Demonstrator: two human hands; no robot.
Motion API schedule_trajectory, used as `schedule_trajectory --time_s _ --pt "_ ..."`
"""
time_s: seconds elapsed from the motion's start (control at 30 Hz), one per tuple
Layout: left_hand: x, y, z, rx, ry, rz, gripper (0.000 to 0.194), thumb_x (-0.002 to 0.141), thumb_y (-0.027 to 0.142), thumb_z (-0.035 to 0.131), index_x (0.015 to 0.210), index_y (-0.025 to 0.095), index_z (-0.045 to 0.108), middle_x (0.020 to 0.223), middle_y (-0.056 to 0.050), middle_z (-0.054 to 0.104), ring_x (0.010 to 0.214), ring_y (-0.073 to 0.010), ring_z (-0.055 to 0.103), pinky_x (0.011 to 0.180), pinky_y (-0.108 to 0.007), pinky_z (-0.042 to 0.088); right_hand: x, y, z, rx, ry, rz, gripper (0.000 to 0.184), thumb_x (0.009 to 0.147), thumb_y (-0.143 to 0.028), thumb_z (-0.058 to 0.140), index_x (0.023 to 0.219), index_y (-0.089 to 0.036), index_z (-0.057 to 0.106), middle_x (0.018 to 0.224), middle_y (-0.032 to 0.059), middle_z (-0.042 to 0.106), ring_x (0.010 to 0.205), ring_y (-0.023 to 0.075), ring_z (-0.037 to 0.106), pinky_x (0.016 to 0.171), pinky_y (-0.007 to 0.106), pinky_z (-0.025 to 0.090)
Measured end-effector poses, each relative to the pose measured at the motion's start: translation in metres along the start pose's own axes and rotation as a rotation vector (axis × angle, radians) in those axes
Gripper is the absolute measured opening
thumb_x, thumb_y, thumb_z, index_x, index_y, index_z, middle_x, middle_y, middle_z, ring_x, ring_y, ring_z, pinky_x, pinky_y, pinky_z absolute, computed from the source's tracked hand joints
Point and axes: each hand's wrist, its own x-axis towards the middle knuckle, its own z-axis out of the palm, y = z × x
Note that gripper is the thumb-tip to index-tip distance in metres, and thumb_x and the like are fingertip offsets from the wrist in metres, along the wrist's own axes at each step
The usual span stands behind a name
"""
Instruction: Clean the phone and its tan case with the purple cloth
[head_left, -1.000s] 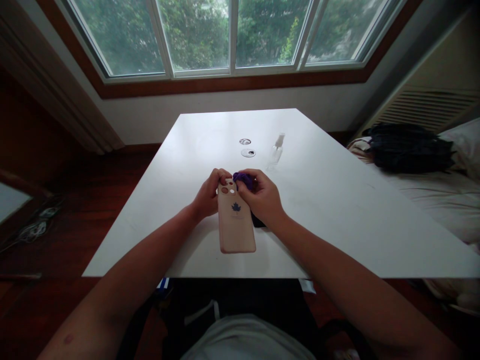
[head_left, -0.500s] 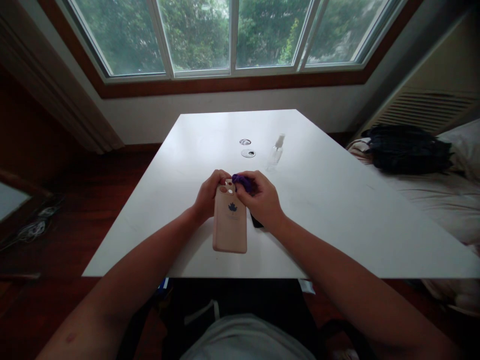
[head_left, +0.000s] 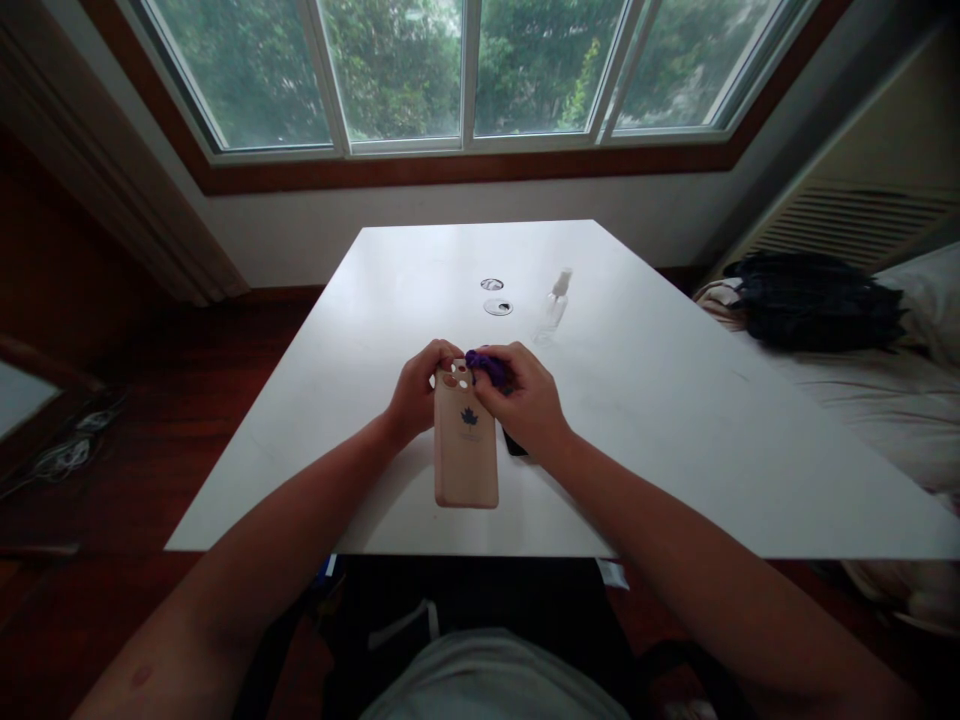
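A beige phone case [head_left: 466, 465] with camera holes and a dark maple leaf print hangs between my hands above the white table [head_left: 660, 430]. My left hand [head_left: 417, 392] is closed on its upper left edge. In my right hand [head_left: 531, 398] is a bunched purple cloth [head_left: 487, 367], pressed against the upper right corner of the case. Partly covered by my right hand, a black phone-like slab [head_left: 514, 446] lies on the table; only its lower end shows.
A clear spray bottle [head_left: 553, 308] stands past my right hand. Two small round flat pieces, one [head_left: 492, 284] behind the other [head_left: 498, 307], lie near the table's far side. A dark bag [head_left: 814, 300] rests on the bed [head_left: 847, 400] at right.
The phone case has shifted and turned slightly, its lower end swinging a little to the right. Both hands keep their hold.
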Motion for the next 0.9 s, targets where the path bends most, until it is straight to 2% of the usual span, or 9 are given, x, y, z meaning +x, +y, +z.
schedule_trajectory --time_s 0.2,0.37,0.5,0.6,0.77,0.9 --pt "0.000 0.000 -0.001 0.051 -0.013 -0.017 0.024 0.090 0.031 0.066 0.083 0.022 0.044 0.088 -0.001 0.060 0.078 -0.0147 0.052 0.071 -0.029 0.044 0.001 -0.001 -0.002 -0.028 -0.014 -0.021 0.025 0.087 -0.021 0.066 0.111 -0.027 0.067 0.101 0.0044 0.069 0.090 0.0218 0.067 0.078 0.037 0.055" --pt "0.000 0.001 0.000 0.025 -0.041 -0.031 0.024 0.093 0.033 0.064 0.082 0.022 0.046 0.083 0.000 0.057 0.076 -0.0152 0.052 0.071 -0.030 0.045 0.001 -0.005 -0.008 -0.004 -0.114 -0.119 0.028 0.089 -0.022 0.065 0.116 -0.028 0.066 0.099 0.0039 0.068 0.087 0.0202 0.065 0.074 0.035 0.053" --pt "0.000 -0.002 -0.001 0.054 -0.051 -0.027 0.022 0.088 0.026 0.069 0.084 0.022 0.048 0.084 0.000 0.059 0.076 -0.0145 0.054 0.070 -0.029 0.045 0.002 -0.007 -0.012 0.056 -0.205 -0.166 0.029 0.093 -0.024 0.063 0.121 -0.028 0.065 0.098 0.0040 0.068 0.082 0.0182 0.064 0.070 0.033 0.052" --pt "-0.001 -0.006 -0.002 0.112 -0.054 -0.011 0.019 0.085 0.020 0.068 0.086 0.021 0.049 0.085 0.000 0.060 0.077 -0.0140 0.054 0.071 -0.028 0.045 0.002 -0.008 -0.013 0.074 -0.249 -0.199 0.029 0.093 -0.023 0.063 0.122 -0.027 0.065 0.099 0.0043 0.069 0.085 0.0186 0.065 0.074 0.034 0.053" --pt "-0.003 -0.011 -0.002 0.188 -0.034 -0.010 0.019 0.082 0.017 0.064 0.086 0.022 0.047 0.087 0.000 0.061 0.076 -0.0131 0.054 0.071 -0.027 0.045 0.002 -0.008 -0.014 0.083 -0.298 -0.176 0.029 0.085 -0.019 0.063 0.113 -0.027 0.068 0.097 0.0028 0.070 0.083 0.0191 0.066 0.075 0.034 0.053" --pt "-0.003 -0.011 -0.002 0.186 -0.036 0.001 0.018 0.083 0.018 0.063 0.086 0.022 0.045 0.088 0.000 0.061 0.076 -0.0130 0.053 0.071 -0.027 0.044 0.002 -0.006 -0.013 0.094 -0.275 -0.150 0.025 0.081 -0.018 0.063 0.104 -0.027 0.069 0.092 0.0009 0.069 0.080 0.0184 0.066 0.074 0.033 0.052"
